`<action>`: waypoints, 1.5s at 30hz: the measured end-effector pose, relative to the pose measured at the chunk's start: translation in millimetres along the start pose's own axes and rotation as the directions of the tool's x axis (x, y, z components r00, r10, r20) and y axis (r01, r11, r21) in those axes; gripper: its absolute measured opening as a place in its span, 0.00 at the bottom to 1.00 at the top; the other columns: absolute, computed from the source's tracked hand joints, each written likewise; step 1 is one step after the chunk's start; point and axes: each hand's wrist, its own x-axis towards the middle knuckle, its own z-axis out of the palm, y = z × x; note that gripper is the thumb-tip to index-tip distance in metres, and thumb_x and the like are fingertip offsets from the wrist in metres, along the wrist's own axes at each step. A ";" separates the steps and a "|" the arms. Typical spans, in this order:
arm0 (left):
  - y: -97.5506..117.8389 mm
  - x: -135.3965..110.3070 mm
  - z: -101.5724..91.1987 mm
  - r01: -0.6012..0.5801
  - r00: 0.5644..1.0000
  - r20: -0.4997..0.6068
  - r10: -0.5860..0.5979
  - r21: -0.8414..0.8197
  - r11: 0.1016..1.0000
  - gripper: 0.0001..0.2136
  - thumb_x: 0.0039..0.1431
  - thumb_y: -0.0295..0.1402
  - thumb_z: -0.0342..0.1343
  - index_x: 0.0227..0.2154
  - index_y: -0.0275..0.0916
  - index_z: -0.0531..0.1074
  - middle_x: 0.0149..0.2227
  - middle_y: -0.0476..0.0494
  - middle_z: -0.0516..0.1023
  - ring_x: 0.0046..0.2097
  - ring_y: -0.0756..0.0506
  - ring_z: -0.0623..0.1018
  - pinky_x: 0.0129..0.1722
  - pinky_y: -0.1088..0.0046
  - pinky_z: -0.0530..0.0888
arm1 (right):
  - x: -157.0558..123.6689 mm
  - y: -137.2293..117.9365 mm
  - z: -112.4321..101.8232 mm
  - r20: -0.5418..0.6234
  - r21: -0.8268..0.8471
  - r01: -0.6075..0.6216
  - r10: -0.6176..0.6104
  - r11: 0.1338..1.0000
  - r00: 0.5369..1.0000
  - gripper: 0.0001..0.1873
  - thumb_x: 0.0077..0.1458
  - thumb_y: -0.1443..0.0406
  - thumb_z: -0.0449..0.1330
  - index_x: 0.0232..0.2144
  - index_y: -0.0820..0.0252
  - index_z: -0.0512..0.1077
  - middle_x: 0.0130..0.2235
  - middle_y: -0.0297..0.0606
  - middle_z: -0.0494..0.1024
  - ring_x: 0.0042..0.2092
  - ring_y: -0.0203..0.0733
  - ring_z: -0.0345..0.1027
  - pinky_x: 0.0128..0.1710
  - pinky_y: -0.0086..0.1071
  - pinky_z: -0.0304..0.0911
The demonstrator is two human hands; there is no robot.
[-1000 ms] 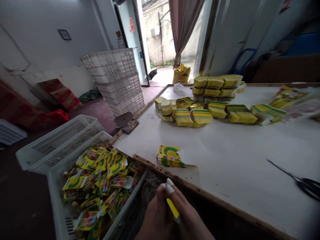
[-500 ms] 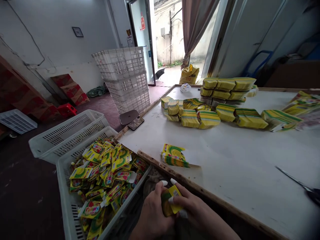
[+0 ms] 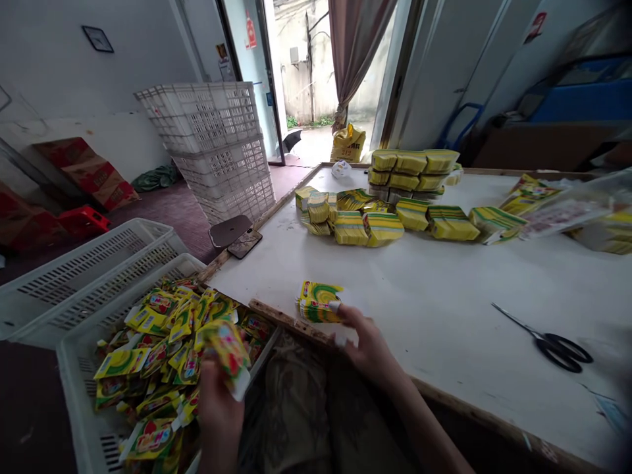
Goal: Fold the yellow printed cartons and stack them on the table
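Observation:
My left hand (image 3: 220, 385) grips a small yellow-green carton (image 3: 227, 349) with a white end flap, blurred by motion, above the crate. Beneath it, the white plastic crate (image 3: 81, 395) is filled with similar printed cartons (image 3: 153, 359) in a loose heap. My right hand (image 3: 368, 345) reaches over the table's wooden edge, fingers apart, white covers on its fingertips. One fingertip is at the right side of a short stack of flattened cartons (image 3: 318, 301); whether it presses on them I cannot tell.
Bundled carton stacks (image 3: 370, 227) line the white table (image 3: 419, 289), with a higher pile (image 3: 415, 171) behind. Black-handled scissors (image 3: 557, 349) lie to the right, a phone (image 3: 245, 243) at the left edge. Tall white crates (image 3: 212, 145) stand beyond, and a plastic bag (image 3: 573, 204) rests far right.
My hands have parted. The left moved left over the crate with the carton; the right let go of it and went up to the stack on the table. The view has turned right.

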 end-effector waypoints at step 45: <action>-33.1 -38.7 14.8 0.257 0.883 0.367 -0.291 0.141 0.956 0.13 0.50 0.42 0.62 0.33 0.37 0.78 0.34 0.40 0.81 0.39 0.38 0.78 0.43 0.61 0.73 | -38.2 -23.6 16.4 0.104 0.343 -0.081 0.047 0.936 0.993 0.09 0.56 0.61 0.56 0.31 0.59 0.74 0.29 0.37 0.74 0.31 0.39 0.68 0.31 0.30 0.64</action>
